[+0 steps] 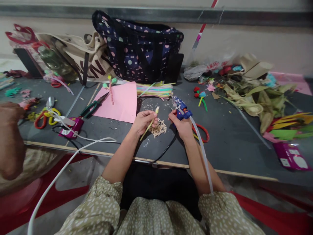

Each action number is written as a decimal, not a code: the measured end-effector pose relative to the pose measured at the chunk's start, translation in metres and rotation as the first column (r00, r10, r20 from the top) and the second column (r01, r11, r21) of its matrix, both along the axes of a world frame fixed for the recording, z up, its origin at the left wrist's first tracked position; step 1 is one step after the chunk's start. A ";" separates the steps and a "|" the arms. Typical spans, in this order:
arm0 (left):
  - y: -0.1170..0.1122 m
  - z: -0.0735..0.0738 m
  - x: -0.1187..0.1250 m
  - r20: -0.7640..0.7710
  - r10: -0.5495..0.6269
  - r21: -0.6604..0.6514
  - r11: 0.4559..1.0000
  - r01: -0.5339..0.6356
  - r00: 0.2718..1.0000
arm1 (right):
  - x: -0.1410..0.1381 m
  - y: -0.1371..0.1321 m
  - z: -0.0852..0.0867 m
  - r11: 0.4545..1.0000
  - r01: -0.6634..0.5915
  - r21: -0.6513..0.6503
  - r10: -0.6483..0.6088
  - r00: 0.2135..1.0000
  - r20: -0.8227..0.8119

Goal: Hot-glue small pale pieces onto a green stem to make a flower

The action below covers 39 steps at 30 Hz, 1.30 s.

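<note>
My left hand [146,121] is closed, pinching a thin yellow-green stem [146,131] with a pale, bud-like tip [157,109]. Wrapped round a blue hot glue gun [182,110], my right hand [182,125] is a short way to the right of that tip. A long translucent glue stick [201,140] runs from the back of the gun over my right forearm. Just beside my left fingers lies a heap of small pale seed-like pieces [160,128]. Scissors with a red and yellow handle [205,133] are partly hidden behind my right hand.
Behind my hands lie pink paper [119,106], pliers [94,106] and a bundle of pastel pipe cleaners [156,90]. A dark dotted bag [144,49] stands at the back. Dried husks [256,104] spread on the right. Another person's arm [11,140] is at left; a white cable [66,166] crosses the edge.
</note>
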<state>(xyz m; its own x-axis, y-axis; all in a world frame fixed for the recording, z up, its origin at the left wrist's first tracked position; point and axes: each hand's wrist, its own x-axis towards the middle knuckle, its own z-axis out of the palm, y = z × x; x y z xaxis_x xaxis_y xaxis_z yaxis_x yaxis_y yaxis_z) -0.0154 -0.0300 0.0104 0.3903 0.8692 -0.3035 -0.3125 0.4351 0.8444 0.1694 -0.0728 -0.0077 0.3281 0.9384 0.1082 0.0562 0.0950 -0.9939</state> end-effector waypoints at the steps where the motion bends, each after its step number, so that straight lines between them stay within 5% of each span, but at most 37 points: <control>1: 0.001 0.000 0.000 0.000 0.022 0.012 1.000 -0.022 1.000 | 0.001 0.000 -0.001 1.000 -0.003 -0.014 0.003 1.000 -0.005; 10: 0.005 -0.004 -0.003 -0.017 0.163 0.056 0.985 -0.162 0.986 | 0.002 0.001 0.002 0.977 -0.105 -0.183 0.112 0.993 0.029; 17: 0.006 -0.007 -0.004 -0.050 0.106 0.080 0.992 -0.102 0.993 | 0.001 0.000 -0.007 0.981 -0.143 -0.128 0.165 0.969 0.184; 25: 0.005 -0.005 -0.003 -0.043 0.098 0.132 0.987 -0.092 0.994 | -0.006 -0.006 0.006 0.990 -0.090 -0.106 0.093 0.995 0.023; 39: 0.004 -0.004 -0.002 0.037 0.156 0.134 0.978 -0.160 0.987 | -0.013 -0.009 0.008 0.990 -0.104 -0.098 0.107 0.994 0.029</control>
<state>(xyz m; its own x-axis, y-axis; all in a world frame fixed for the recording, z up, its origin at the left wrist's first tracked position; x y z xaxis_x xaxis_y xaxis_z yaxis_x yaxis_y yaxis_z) -0.0170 -0.0262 0.0064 0.2510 0.9530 -0.1696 -0.3913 0.2601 0.8827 0.1568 -0.0818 0.0004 0.2243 0.9742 0.0250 0.0852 0.0059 -0.9963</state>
